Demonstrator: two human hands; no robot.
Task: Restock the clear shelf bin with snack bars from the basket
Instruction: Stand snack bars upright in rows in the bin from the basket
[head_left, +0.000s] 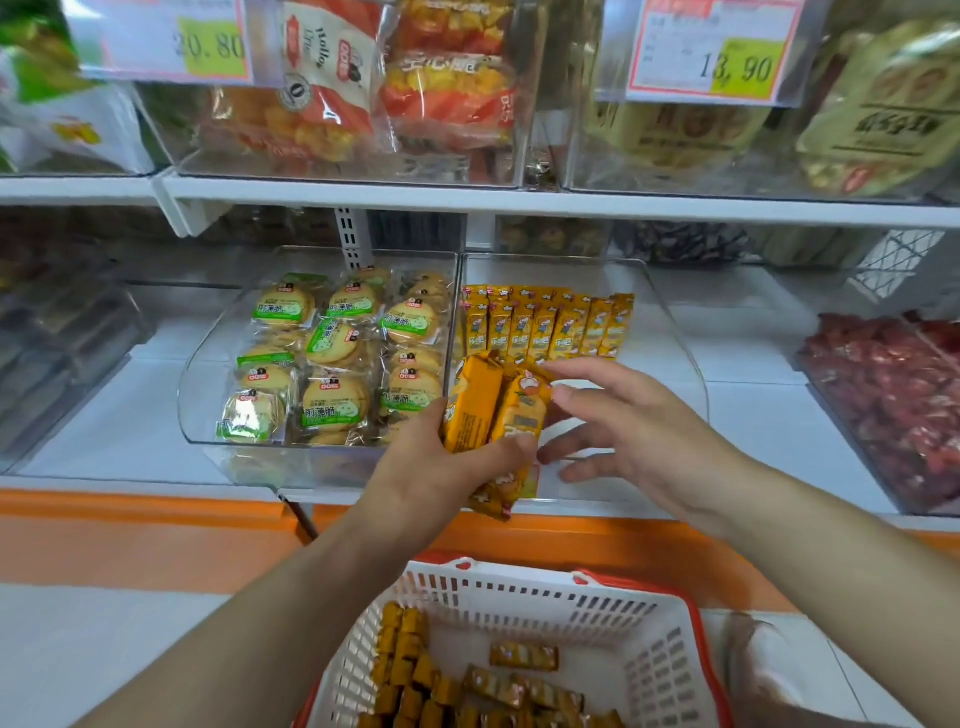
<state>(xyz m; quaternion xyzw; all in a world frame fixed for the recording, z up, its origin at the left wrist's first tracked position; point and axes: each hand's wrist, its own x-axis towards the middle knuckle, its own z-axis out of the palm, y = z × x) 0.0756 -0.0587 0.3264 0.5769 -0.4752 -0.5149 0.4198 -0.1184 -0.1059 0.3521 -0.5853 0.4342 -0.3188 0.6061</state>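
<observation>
The left hand (441, 467) has a closed grip on a bunch of orange snack bars (491, 410), thumb across the front of the wrappers, holding them at the front edge of the clear shelf bin (670, 322). The right hand (623, 421) is open, fingers spread, fingertips just beside the held bars; it grips nothing. Inside the bin, a row of matching bars (545, 325) stands upright against the back. The neighbouring bin (208, 364) to the left holds round wrapped biscuits (332, 374). Below the shelf, the white basket (524, 587) with red trim contains more loose bars (441, 686).
</observation>
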